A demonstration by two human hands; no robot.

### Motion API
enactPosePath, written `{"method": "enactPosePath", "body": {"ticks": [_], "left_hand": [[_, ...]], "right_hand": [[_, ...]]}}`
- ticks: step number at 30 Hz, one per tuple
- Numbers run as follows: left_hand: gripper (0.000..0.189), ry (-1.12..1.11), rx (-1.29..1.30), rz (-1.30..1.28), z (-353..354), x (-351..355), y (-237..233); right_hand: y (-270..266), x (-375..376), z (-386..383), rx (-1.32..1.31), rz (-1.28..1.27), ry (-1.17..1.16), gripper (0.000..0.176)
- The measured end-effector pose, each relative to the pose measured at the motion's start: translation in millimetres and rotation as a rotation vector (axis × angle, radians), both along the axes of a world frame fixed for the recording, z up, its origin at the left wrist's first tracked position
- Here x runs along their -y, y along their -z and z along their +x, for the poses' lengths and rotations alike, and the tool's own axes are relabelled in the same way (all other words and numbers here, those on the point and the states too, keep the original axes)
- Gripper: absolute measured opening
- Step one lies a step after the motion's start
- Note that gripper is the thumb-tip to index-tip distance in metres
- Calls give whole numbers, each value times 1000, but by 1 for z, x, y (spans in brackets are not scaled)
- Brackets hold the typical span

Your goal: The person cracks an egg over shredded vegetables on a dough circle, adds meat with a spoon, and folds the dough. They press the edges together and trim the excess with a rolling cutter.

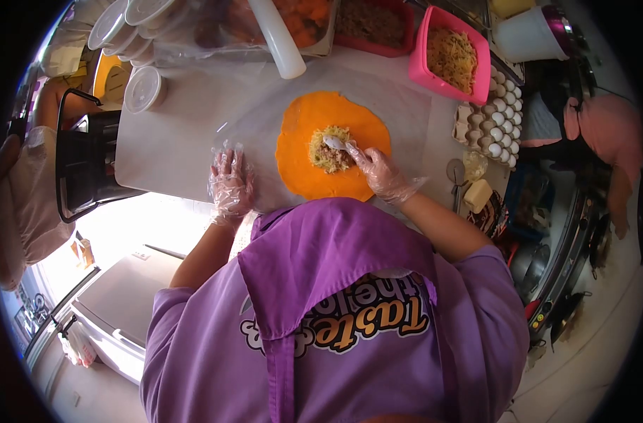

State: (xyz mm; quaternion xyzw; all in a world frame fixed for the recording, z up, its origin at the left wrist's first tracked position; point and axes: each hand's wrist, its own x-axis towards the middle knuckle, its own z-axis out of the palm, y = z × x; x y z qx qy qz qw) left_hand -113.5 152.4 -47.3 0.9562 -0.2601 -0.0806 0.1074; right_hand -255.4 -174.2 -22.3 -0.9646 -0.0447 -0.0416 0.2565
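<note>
A flat orange sheet of dough (298,150) lies on a clear plastic sheet (254,134) on the table. In its middle sits a heap of filling (326,161), pale shreds with brownish meat on top. My right hand (382,173), in a clear plastic glove, grips a spoon (334,142) whose bowl rests at the top of the heap. At the table's near edge my left hand (230,182), gloved too, lies flat with fingers stretched out, left of the dough and apart from it.
Behind the dough are a white rolling pin (279,42), a pink tub of shreds (451,60) and a red tub of meat (371,27). Egg trays (492,120) and a pastry wheel (456,171) lie right. Lidded cups (144,89) stand left. Another person (603,127) is at right.
</note>
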Motion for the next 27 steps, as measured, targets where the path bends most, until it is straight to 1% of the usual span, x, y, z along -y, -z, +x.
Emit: {"method": "enactPosePath", "body": {"ticks": [1, 3, 4, 6, 7, 9, 10, 12, 14, 16, 17, 19, 20, 22, 24, 26, 27], "left_hand": [[56, 3, -2, 8, 0, 0, 0], [56, 4, -5, 17, 0, 0, 0], [56, 2, -13, 22, 0, 1, -1], [56, 0, -22, 26, 0, 2, -4], [56, 1, -23, 8, -1, 2, -6], [56, 3, -15, -14, 1, 3, -8], [55, -7, -29, 11, 0, 4, -7], [55, -12, -38, 33, 1, 4, -7], [55, -4, -42, 5, 0, 4, -10], [55, -5, -39, -5, 0, 5, -10], [55, -9, -50, 4, 0, 6, -10], [55, 1, -34, -9, 1, 2, -3], [55, 2, -27, -8, 0, 1, -4], [56, -4, -39, -14, 0, 2, -6], [56, -2, -43, -5, 1, 2, -6], [57, 2, -39, 2, 1, 2, -6], [56, 2, -39, 7, 1, 2, -6]], "right_hand": [[0, 2, 0, 1, 0, -2, 44], [-9, 5, 4, 36, 153, 9, 53], [-15, 6, 6, 34, 153, 8, 53], [-25, 8, 12, 74, 403, 26, 46], [-25, 13, 12, 73, 402, 25, 46], [-30, 31, 20, -335, 991, 304, 40], [-32, 41, 30, -325, 987, 302, 40], [-52, 62, 62, -344, 1162, 517, 36], [-65, 87, 103, -241, 616, 546, 32], [-61, 108, 142, 49, 123, 447, 29], [-65, 110, 158, 57, 124, 448, 29], [-76, 110, 190, -235, -111, 632, 28], [-70, 114, 205, -229, -108, 632, 28], [-51, 119, 231, -386, -210, 701, 30], [-39, 119, 248, -372, -175, 725, 29], [-29, 120, 260, -383, -96, 638, 26], [-26, 119, 264, -359, -67, 675, 26]]}}
